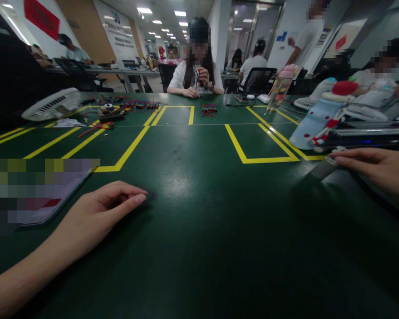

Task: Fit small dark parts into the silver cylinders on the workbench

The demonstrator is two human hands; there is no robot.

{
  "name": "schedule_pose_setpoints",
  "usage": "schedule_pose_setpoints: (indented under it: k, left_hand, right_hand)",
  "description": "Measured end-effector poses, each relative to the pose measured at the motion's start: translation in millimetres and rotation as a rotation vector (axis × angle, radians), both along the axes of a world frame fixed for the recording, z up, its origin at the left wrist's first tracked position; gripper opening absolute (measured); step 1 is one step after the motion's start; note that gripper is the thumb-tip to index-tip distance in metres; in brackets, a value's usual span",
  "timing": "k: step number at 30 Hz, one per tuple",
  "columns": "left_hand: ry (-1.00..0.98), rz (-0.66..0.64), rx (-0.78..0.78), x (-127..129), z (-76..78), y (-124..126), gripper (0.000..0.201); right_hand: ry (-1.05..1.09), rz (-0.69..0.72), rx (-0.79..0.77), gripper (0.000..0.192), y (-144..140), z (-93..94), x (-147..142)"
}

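My left hand (109, 206) rests low over the green tabletop (199, 230), left of the middle. Its thumb and index fingertips come together, with nothing visible in them. Beside its wrist lies a flat tablet-like device with a screen (69, 195), mostly blurred out. At the right edge, my right hand (379, 166) pinches a small grey cylinder (324, 169) by its upper end. The cylinder is tilted, and its lower end is at or just above the table; contact cannot be made out. My fingers hide part of its top.
Yellow tape lines (269, 160) mark the table. A blue bottle with a red top (310, 119) stands beyond my right hand, near a pink-lidded bottle (281, 86). Wires and small parts (136, 105) lie at the back left, near a white fan (51, 105). A person (199, 66) sits opposite.
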State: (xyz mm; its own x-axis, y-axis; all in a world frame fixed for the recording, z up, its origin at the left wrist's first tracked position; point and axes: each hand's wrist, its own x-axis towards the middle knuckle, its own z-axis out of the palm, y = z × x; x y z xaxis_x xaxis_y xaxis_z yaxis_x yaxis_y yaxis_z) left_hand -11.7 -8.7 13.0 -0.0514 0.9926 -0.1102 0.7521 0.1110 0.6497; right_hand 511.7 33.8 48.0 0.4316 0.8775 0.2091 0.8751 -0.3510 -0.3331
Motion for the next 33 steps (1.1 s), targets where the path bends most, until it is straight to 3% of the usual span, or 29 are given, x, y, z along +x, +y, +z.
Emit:
schedule_pose_setpoints:
  k: [2,7,12,14,17,20,23,26,29,33]
  left_hand:
    - [-0.006,-0.014,0.008,-0.7,-0.9,0.2,0.038]
    - [0.016,-0.015,-0.005,-3.3,-2.0,0.8,0.038]
    - [0.025,-0.002,0.015,-1.3,-4.2,1.0,0.04]
    - [0.042,0.009,0.01,-0.1,-5.2,1.5,0.043]
    - [0.05,0.003,0.019,-0.7,-7.3,2.5,0.045]
    - [0.032,-0.012,0.036,-3.2,-8.8,2.5,0.044]
    - [0.03,-0.023,0.039,-6.3,-8.4,1.6,0.04]
    - [0.045,-0.042,0.021,-7.9,-6.8,1.2,0.038]
    - [0.04,-0.071,0.027,-0.2,-4.6,0.6,0.037]
    - [-0.007,-0.273,0.156,39.1,3.3,-5.1,0.03]
  right_hand:
    - [0.05,0.014,0.045,0.035,-7.1,-14.5,-1.6]
    - [0.062,0.181,0.152,0.078,-13.3,-51.4,5.6]
    - [-0.033,0.231,0.221,0.068,-3.8,-60.3,5.7]
    - [0.034,0.367,0.316,0.064,-5.5,-61.6,-11.0]
    - [0.152,0.696,0.399,0.058,-20.5,-62.7,-62.4]
    - [0.257,1.006,0.278,0.056,-42.3,-59.3,-130.1]
    - [0.319,1.194,0.201,0.05,-54.8,-54.9,-182.1]
    - [0.356,1.248,0.128,0.044,-54.8,-55.7,-202.5]
    - [0.37,1.24,0.064,0.043,-52.0,-58.6,-202.3]
    - [0.416,1.18,0.017,0.069,-52.4,-58.7,-199.1]
